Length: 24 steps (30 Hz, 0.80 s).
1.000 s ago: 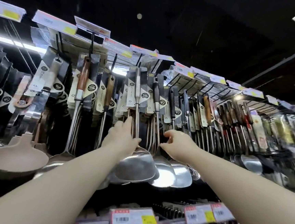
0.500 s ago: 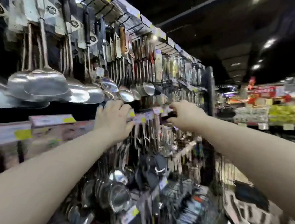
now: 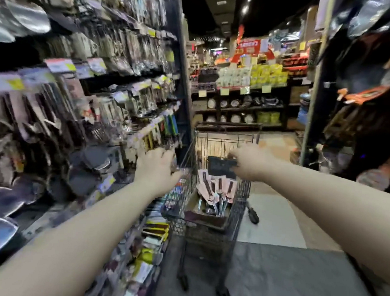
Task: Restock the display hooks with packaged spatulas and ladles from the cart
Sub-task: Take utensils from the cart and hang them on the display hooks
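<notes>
At centre frame the packaged spatulas (image 3: 216, 187) stand upright in the cart (image 3: 205, 233), handy for grabbing, as the left hand (image 3: 158, 168) reaches toward them loose-fingered and empty; whether the right hand (image 3: 247, 163) grips anything is too blurred to tell.

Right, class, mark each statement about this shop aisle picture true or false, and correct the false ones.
1. The cart stands in the aisle ahead of the person. True.
2. The cart is empty. False: packaged utensils with pink cards stand in it.
3. The left hand and the right hand both reach toward the cart. True.
4. The display hooks are bare. False: the display hooks on the person's left are crowded with packs.
</notes>
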### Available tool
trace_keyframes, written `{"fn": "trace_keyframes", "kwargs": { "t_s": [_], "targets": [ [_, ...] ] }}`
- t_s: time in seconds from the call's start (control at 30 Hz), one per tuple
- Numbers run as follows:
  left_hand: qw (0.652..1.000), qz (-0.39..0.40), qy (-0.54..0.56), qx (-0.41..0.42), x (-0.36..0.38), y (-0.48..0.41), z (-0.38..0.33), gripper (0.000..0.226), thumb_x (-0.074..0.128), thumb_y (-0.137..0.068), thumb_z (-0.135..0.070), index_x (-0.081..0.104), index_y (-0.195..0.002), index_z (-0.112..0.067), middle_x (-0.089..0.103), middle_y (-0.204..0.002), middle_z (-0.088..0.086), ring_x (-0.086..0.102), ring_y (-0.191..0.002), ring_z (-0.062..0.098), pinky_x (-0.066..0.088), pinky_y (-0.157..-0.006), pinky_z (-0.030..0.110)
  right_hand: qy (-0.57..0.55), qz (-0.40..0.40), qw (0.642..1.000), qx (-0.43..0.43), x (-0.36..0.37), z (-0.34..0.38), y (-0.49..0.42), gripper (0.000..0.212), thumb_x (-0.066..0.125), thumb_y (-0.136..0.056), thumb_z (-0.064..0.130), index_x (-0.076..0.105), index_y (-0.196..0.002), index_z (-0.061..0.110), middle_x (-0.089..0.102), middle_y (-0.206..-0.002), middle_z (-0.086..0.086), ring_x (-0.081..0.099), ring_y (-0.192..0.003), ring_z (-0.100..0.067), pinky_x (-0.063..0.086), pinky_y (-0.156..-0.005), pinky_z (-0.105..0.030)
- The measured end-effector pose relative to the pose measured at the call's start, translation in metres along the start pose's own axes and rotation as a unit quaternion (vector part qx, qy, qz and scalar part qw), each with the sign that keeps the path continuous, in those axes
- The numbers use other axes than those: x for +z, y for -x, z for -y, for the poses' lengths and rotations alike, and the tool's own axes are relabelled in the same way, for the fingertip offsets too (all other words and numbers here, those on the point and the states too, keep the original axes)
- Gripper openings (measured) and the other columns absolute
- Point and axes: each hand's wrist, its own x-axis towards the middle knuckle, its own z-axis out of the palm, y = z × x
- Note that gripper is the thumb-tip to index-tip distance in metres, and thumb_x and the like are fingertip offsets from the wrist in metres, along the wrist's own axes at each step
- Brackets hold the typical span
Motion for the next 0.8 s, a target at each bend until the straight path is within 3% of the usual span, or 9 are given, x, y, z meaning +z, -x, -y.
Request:
{"fn": "trace_keyframes", "kwargs": {
  "t_s": [0.17,0.37,0.5,0.63,0.8],
  "targets": [
    [0.997,0.073,0.035,-0.002,0.078,-0.05,-0.069,0.063,0.041,-0.087,-0.057,0.036,-0.138,-0.019,0.041,-0.14,0.006,0.035,-0.132,0.028,0.03,-0.109,0.05,-0.02,0.073,0.997,0.01,0.075,-0.069,-0.036,0.043,0.053,-0.09,0.033,0.05,-0.131,0.026,0.053,-0.13,-0.007,0.05,-0.119,-0.029,0.044,-0.1,-0.046],
    [0.989,0.135,0.054,-0.018,0.147,-0.091,-0.108,0.061,0.049,-0.086,-0.053,0.04,-0.134,-0.017,0.043,-0.139,0.007,0.037,-0.131,0.027,0.032,-0.105,0.046,-0.07,0.138,0.988,-0.004,0.141,-0.124,-0.084,0.035,0.05,-0.088,0.026,0.056,-0.122,0.017,0.058,-0.123,-0.011,0.055,-0.11,-0.032,0.049,-0.093,-0.04],
    [0.985,0.163,0.049,-0.034,0.187,-0.12,-0.106,0.058,0.049,-0.085,-0.054,0.043,-0.13,-0.019,0.046,-0.134,0.005,0.04,-0.128,0.027,0.033,-0.103,0.047,-0.077,0.162,0.984,0.009,0.175,-0.143,-0.124,0.042,0.048,-0.089,0.03,0.05,-0.13,0.018,0.057,-0.126,-0.012,0.055,-0.114,-0.032,0.049,-0.094,-0.041],
    [0.98,0.184,0.055,-0.046,0.237,-0.158,-0.089,0.054,0.048,-0.084,-0.055,0.045,-0.126,-0.02,0.049,-0.128,0.004,0.044,-0.124,0.027,0.036,-0.101,0.046,-0.083,0.173,0.981,0.01,0.208,-0.153,-0.174,0.035,0.05,-0.088,0.029,0.055,-0.121,0.02,0.056,-0.123,-0.01,0.054,-0.114,-0.031,0.048,-0.093,-0.039],
    [0.966,0.24,0.077,-0.059,0.311,-0.213,-0.064,0.056,0.048,-0.086,-0.052,0.042,-0.131,-0.019,0.046,-0.133,0.005,0.041,-0.127,0.027,0.035,-0.105,0.045,-0.076,0.202,0.976,0.041,0.254,-0.164,-0.244,0.04,0.049,-0.089,0.036,0.054,-0.127,0.024,0.055,-0.126,-0.008,0.052,-0.118,-0.03,0.046,-0.094,-0.035]
  ]
}}
